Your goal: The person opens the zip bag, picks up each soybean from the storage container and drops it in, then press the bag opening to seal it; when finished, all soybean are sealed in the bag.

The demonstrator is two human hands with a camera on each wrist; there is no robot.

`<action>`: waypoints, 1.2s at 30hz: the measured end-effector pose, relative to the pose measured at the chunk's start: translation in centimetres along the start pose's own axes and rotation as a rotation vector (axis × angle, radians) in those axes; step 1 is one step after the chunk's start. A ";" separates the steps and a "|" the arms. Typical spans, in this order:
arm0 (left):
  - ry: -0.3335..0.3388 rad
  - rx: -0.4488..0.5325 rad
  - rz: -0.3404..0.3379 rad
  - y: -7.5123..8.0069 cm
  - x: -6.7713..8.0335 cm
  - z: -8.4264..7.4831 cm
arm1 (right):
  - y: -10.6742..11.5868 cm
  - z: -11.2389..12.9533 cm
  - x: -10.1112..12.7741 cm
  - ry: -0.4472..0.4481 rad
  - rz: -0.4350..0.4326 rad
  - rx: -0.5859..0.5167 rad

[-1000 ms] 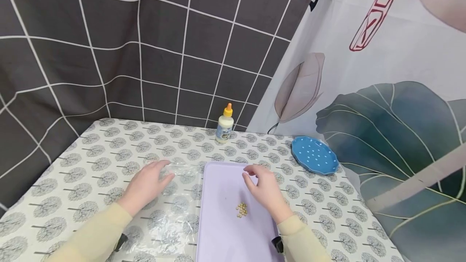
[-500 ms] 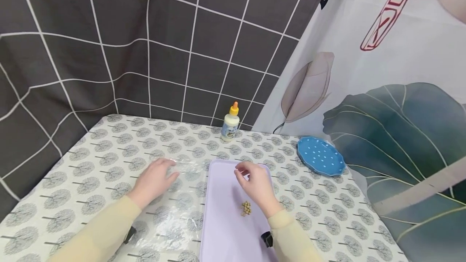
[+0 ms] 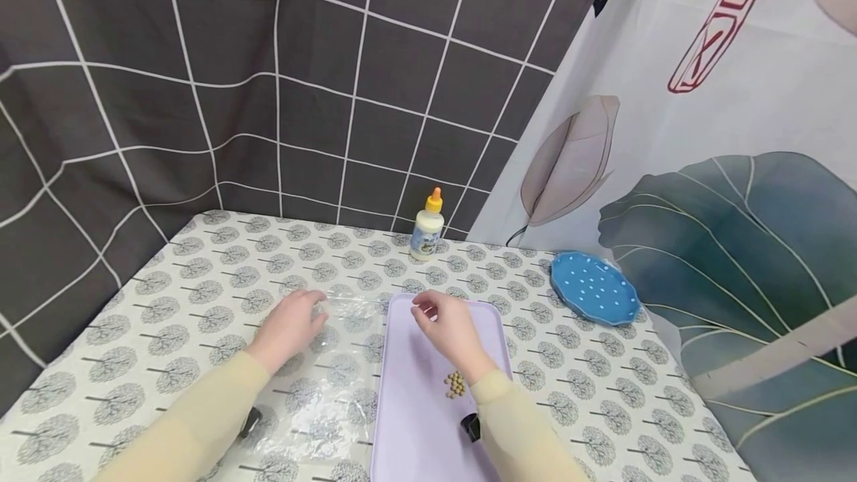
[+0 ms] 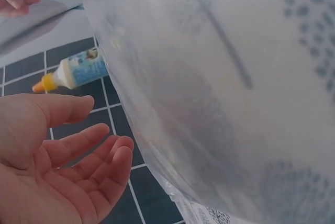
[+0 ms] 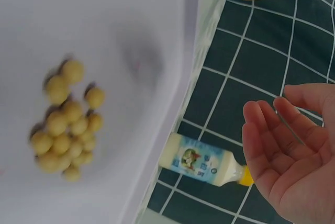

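Over the upper part of a clear plastic sheet [image 3: 321, 415] my left hand [image 3: 288, 329] hovers, its fingers loosely bent and nothing in them; the left wrist view shows its palm [image 4: 68, 177] bare. My right hand [image 3: 447, 326] is above the far half of a lilac tray [image 3: 411, 422], thumb and index finger near each other. In the right wrist view its fingers [image 5: 277, 145] curl softly round no object. On the tray, close to the right wrist, lies a small heap of round yellow beans [image 3: 455, 384], like soybeans [image 5: 65, 130].
A glue bottle [image 3: 426, 229] with a yellow and orange cap stands at the table's back edge. To the right lies a blue scalloped plate [image 3: 594, 288] with white dots. A dark checked curtain [image 3: 301, 95] hangs behind the tree-patterned tablecloth [image 3: 147, 348].
My right hand has moved left across the tray. The left hand stays in about the same place above the plastic. The head view has shifted slightly, so the scene sits further right.
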State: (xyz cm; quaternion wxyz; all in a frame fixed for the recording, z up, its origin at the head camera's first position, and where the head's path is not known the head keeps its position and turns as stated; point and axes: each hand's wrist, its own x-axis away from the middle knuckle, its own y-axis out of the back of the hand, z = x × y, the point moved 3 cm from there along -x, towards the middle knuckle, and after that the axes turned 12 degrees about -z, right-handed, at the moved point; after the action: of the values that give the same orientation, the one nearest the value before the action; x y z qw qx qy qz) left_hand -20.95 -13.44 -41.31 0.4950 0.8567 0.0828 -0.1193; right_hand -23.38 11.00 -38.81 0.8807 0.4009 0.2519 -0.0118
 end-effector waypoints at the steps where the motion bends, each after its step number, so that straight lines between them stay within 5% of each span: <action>1: 0.008 0.002 0.004 0.0 -0.1 0.1 | -0.2 0.1 -0.2 -0.009 0.006 -0.003; 10: 0.050 -0.018 0.019 -0.2 -0.7 0.6 | -2.2 0.5 -1.7 -0.071 0.045 -0.024; 25: 0.008 -0.087 0.069 -0.3 -2.3 0.4 | -3.7 0.2 -2.3 -0.192 0.110 -0.042; 36: -0.001 -0.099 0.087 -1.2 -4.0 0.2 | -5.7 -0.6 -3.4 -0.337 0.267 -0.159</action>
State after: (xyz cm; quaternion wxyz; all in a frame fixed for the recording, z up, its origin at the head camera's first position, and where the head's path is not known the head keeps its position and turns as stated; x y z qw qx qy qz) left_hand -25.10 -13.10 -41.24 0.5417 0.8338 0.0511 -0.0938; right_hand -27.88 6.96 -41.54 0.9329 0.3526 0.0460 0.0578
